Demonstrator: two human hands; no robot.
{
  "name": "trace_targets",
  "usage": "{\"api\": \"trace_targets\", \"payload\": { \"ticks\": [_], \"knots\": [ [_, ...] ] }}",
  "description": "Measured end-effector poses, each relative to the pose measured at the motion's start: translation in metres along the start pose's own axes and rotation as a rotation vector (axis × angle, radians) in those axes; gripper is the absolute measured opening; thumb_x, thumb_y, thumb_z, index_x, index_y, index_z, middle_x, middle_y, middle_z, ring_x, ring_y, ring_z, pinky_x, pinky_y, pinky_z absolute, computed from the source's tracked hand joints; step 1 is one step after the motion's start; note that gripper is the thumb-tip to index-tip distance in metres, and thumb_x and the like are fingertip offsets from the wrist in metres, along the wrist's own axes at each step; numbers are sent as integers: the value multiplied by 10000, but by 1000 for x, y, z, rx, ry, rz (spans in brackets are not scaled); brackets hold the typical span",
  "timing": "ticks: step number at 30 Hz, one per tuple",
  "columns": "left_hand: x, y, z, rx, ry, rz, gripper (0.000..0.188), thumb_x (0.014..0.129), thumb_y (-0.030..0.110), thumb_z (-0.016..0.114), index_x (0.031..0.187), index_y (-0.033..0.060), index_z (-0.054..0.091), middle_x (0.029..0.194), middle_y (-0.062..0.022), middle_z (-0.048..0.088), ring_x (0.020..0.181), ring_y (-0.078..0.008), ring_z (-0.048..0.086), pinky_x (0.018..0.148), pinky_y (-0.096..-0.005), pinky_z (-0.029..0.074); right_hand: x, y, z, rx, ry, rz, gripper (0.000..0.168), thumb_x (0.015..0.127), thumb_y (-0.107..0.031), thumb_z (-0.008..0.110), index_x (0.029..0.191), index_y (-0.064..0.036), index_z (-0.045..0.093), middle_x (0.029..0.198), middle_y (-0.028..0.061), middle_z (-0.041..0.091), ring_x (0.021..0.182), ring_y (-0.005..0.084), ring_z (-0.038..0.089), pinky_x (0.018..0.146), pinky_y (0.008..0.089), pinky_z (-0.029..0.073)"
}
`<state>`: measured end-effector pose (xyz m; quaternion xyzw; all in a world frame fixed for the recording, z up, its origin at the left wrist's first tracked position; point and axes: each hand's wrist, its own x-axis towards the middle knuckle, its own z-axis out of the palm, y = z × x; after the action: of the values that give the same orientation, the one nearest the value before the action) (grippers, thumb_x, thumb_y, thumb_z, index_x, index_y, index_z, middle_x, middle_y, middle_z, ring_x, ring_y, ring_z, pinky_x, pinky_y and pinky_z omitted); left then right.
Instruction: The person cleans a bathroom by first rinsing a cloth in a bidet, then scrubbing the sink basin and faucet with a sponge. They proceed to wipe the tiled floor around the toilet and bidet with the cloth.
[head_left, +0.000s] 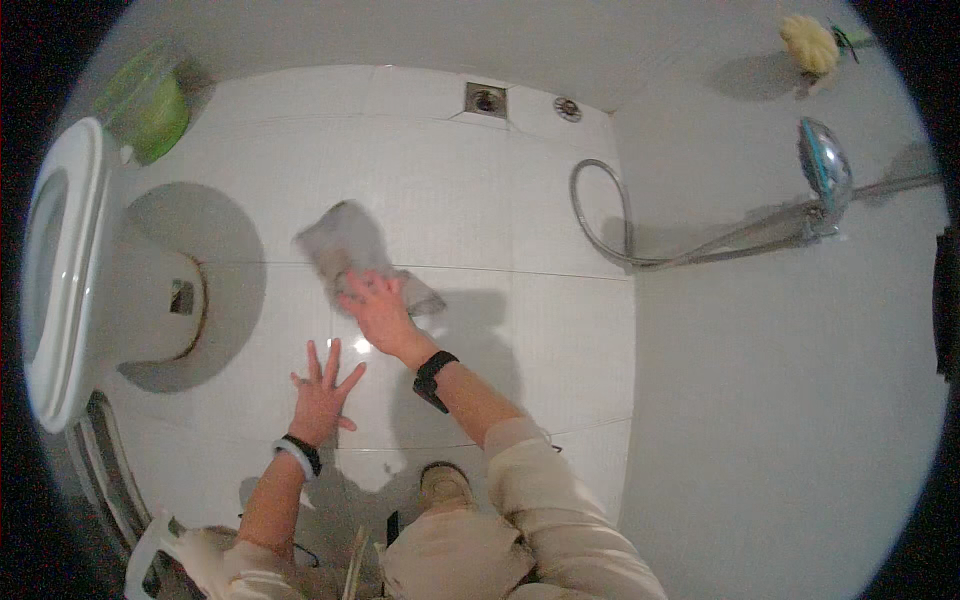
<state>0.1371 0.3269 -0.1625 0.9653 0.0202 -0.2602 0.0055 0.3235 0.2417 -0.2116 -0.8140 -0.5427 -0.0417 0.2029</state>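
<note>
A grey cloth (349, 240) lies spread and rumpled on the white tiled floor (450, 202), slightly blurred. My right hand (382, 311) presses on its near part with the fingers over the fabric; a black watch or band circles that wrist. To the left and nearer to me, my left hand (321, 394) has its fingers spread and holds nothing. It seems to rest on the floor tiles, though contact is hard to tell. A pale bracelet and a dark band are on the left wrist.
A white toilet (94, 277) stands at the left, with a green basin (157, 120) behind it. Two drains, one square (486, 100) and one round (568, 109), sit by the far wall. A shower hose (585, 214) loops from the shower head (825, 161) along the right wall.
</note>
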Motion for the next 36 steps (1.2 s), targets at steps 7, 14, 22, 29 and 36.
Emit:
{"api": "trace_targets", "payload": {
  "ticks": [7,14,22,29,36],
  "knots": [
    [-1,-2,-2,18,-21,-12,1164,469,581,777,1434,395,151,1513,-177,-28,1329,-524,56,816,-651,451,24,100,-23,223,-88,246,282,889,-271,474,1074,-125,631,1207,108,554,1095,297,520,931,440,370],
    [-3,-3,2,-102,36,-11,1166,396,468,835,1408,366,265,1515,-161,-51,1317,-553,24,772,-678,459,-73,232,-91,-155,-2,1349,582,809,-307,551,1357,-218,375,1289,201,416,1178,369,394,877,554,396],
    [4,-5,-9,-42,-13,17,1141,425,518,811,1409,376,253,1514,-155,-50,1309,-558,25,765,-673,470,58,129,40,-503,15,767,310,859,-220,496,1143,-107,546,1143,141,523,1019,317,507,786,494,433],
    [15,-9,28,-107,-355,-7,1077,537,591,723,1429,212,254,1501,-176,138,1363,-428,114,884,-753,277,100,-126,72,42,-329,-491,309,786,-158,547,1064,-273,622,1114,41,537,1109,264,449,854,505,350],
    [2,-11,-6,-68,-93,17,1048,516,552,760,1410,349,251,1518,-116,29,1324,-526,45,837,-730,378,121,-53,91,121,-69,-424,281,795,-157,526,1040,-220,648,1078,48,613,994,276,558,827,471,417]
  ]
}}
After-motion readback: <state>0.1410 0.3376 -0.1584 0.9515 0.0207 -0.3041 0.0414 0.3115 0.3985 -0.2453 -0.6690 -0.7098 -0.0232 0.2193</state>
